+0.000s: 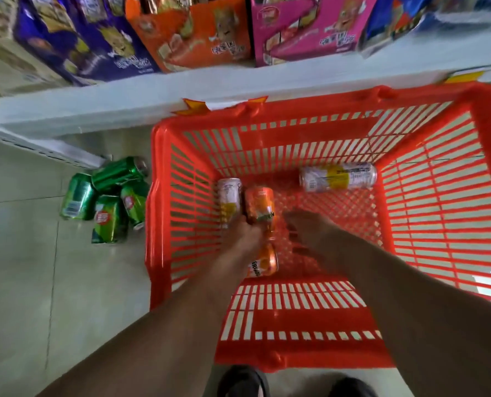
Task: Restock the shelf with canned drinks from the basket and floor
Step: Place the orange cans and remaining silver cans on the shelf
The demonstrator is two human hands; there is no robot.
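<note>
Head view puts me straight above the red slatted plastic basket (pixel 439 224) standing on the pale tiled floor (pixel 23 282), its far rim tucked just under the edge of the white metal shelf (pixel 124 101). I count 4 drink cans on the basket's bottom: an orange can (pixel 259 203) lying lengthwise, a second orange can (pixel 264 260) nearer to me and partly hidden by my wrist, a white-and-yellow can (pixel 229 196) touching the first orange one on its left side, and a longer white-and-yellow can (pixel 338 177) lying crosswise, well apart toward the far right corner. My left hand (pixel 245 234) is down on the near end of the first orange can; the frame is blurred and I cannot tell whether its fingers are closed round the can or only touching it. My right hand (pixel 307 227) hovers just beside it over the basket bottom, fingers loosely spread and holding nothing. Outside the basket, on the floor to its left and near the shelf base, 4 green cans (pixel 106 196) lie tumbled together on their sides. On the shelf stand purple (pixel 75 38), orange (pixel 189 35) and pink (pixel 310 30) snack cartons.
</note>
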